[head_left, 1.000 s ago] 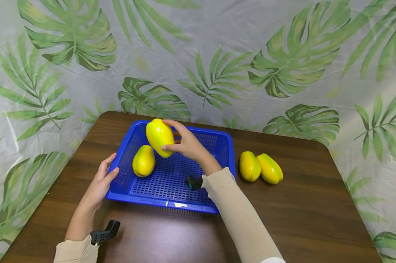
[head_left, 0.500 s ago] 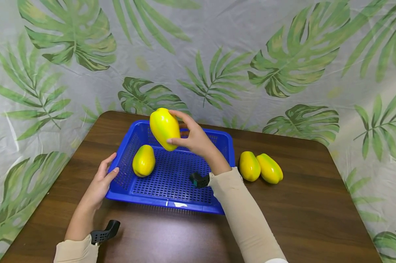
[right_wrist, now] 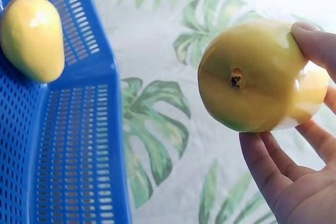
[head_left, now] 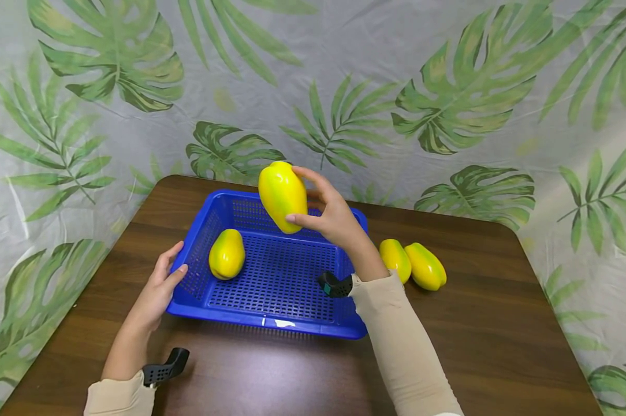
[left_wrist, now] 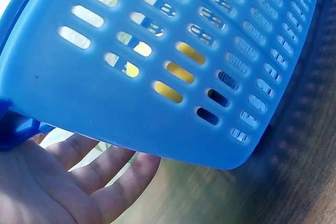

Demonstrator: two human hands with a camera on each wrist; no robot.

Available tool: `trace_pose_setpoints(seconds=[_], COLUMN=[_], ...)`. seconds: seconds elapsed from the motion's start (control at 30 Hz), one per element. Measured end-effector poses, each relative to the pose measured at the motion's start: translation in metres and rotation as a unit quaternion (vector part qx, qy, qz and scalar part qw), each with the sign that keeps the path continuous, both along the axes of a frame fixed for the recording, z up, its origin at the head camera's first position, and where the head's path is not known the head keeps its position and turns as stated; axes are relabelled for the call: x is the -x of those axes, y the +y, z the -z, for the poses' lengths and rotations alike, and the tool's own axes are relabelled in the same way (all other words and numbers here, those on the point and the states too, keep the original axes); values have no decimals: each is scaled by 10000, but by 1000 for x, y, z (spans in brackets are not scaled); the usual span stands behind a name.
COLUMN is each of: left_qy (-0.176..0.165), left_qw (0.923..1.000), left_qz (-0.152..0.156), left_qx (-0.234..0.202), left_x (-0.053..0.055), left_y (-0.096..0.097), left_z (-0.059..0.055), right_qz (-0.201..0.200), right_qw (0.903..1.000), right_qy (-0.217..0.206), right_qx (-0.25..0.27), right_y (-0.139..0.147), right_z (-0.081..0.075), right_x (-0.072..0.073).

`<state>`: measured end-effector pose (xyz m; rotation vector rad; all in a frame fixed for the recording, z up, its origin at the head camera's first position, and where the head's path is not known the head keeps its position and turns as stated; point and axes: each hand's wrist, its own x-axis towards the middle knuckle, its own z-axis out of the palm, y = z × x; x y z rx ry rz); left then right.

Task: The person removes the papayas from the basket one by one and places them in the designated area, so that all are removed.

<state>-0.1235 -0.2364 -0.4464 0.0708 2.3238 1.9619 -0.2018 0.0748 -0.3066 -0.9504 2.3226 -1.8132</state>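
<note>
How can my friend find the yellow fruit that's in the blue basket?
On the brown table sits a blue basket. Inside, at the left end near the left hand, lies a yellow fruit. It alone lies in there: the right hand holds another fruit, and two fruits lie outside to the right.

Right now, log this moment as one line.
right hand: holds yellow fruit aloft | left hand: holds blue basket | basket: one fruit | table: two fruits

no readable text, no legible labels, brands or numbers
</note>
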Motion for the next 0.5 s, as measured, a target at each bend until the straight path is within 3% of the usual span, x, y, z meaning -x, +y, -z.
trace_pose_setpoints(seconds=[0.3, 0.5], left_qy=[27, 60], left_qw=[10000, 9999], left_qz=[-28, -40], left_qx=[-38, -113], left_x=[0, 0], left_y=[1, 1], left_z=[1, 1], right_qz=[205, 237], right_qw=[9994, 9985], right_qy=[268, 484], right_qx=[-20, 130], right_y=[22, 46], right_z=[1, 20], right_x=[-5, 4])
